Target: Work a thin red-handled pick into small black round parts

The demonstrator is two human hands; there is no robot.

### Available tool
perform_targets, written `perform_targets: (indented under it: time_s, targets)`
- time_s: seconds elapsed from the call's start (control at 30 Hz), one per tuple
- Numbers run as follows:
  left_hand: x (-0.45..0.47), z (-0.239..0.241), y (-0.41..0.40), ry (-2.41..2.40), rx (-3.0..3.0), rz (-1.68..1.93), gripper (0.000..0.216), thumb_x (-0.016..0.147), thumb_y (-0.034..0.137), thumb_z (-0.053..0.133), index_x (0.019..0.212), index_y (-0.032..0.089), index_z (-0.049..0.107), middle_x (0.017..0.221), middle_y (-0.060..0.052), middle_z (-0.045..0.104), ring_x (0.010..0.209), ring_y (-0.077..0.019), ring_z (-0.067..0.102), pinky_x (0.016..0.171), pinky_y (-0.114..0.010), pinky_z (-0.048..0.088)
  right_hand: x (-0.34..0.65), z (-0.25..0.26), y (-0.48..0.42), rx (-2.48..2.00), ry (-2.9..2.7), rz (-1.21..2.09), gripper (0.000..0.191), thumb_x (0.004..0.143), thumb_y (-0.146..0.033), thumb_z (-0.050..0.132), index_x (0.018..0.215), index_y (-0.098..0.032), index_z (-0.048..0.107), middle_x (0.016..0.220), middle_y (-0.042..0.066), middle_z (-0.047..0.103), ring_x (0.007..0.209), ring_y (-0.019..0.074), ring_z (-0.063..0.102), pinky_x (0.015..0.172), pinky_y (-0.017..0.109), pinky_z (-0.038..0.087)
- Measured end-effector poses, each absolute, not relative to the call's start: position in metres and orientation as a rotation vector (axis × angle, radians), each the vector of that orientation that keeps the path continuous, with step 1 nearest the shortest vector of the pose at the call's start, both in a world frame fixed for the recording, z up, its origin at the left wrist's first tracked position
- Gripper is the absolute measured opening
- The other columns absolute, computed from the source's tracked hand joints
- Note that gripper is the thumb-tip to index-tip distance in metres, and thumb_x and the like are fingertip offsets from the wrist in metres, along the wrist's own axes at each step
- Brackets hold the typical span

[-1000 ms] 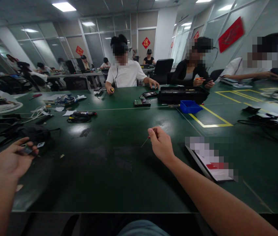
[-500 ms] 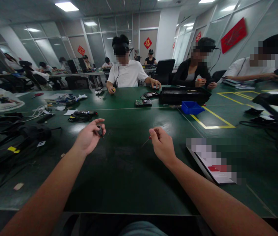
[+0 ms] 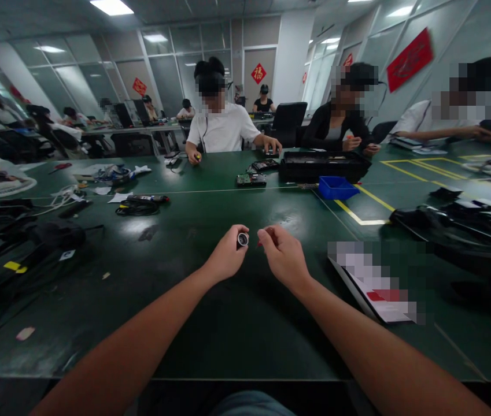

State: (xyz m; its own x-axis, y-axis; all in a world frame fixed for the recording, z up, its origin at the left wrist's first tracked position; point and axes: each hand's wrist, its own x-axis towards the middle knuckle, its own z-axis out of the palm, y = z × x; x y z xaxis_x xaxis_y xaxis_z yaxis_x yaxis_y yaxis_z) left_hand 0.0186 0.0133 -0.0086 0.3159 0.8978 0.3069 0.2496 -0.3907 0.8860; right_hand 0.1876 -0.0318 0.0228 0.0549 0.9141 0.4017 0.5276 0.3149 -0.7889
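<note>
My left hand (image 3: pixel 228 252) is closed on a small dark cylindrical part (image 3: pixel 242 240), whose round end with a pale metal rim faces me. Just to its right, my right hand (image 3: pixel 286 254) is closed round a screwdriver (image 3: pixel 259 243). Only a bit of red shows at the fingertips; its thin shaft cannot be made out now, and the handle is mostly covered by the fingers. A narrow gap separates the two hands, both held above the green table (image 3: pixel 210 341).
A pixelated booklet (image 3: pixel 395 315) lies right of my right forearm. Black equipment with cables (image 3: pixel 50 242) fills the left side. Farther off are a cable bundle (image 3: pixel 141 204), a circuit board (image 3: pixel 251 180), a blue bin (image 3: pixel 337 188) and a long black tray (image 3: pixel 323 167). Co-workers sit opposite.
My left hand has moved right with the cylindrical part, close to my right hand, and the part's rimmed end has turned toward me. The right hand has barely moved; the screwdriver's shaft no longer shows.
</note>
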Motion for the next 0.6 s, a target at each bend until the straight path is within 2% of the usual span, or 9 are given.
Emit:
perform_targets:
  time_s: [0.17,0.37,0.6]
  targets:
    - [0.004,-0.013,0.015,0.998,2.095,0.994,0.028,0.082,0.011,0.069,0.108,0.022,0.068,0.117,-0.012,0.064,0.114,-0.0291,0.058,0.103,-0.049,0.041,0.187,0.026,-0.033,-1.307,-1.557,0.512,0.032,0.093,-0.048,0.059,0.073,-0.022,0.06,0.063,-0.001,0.062,0.056,0.0159,0.056,0.056,0.03,0.039]
    - [0.001,-0.01,0.016,1.138,2.097,1.023,0.039,0.084,0.007,0.068,0.121,0.02,0.065,0.122,-0.008,0.067,0.116,-0.0235,0.06,0.108,-0.043,0.043,0.189,0.019,-0.029,-1.128,-1.289,0.588,0.023,0.096,-0.041,0.054,0.09,-0.021,0.064,0.074,0.001,0.068,0.067,0.0171,0.064,0.067,0.032,0.05]
    - [0.002,-0.009,0.014,1.155,2.086,1.041,0.037,0.086,0.012,0.07,0.121,0.021,0.066,0.123,-0.005,0.068,0.118,-0.0214,0.061,0.109,-0.04,0.044,0.19,0.013,-0.026,-1.125,-1.35,0.521,0.023,0.099,-0.043,0.052,0.098,-0.023,0.063,0.084,0.003,0.072,0.078,0.0196,0.068,0.075,0.036,0.053]
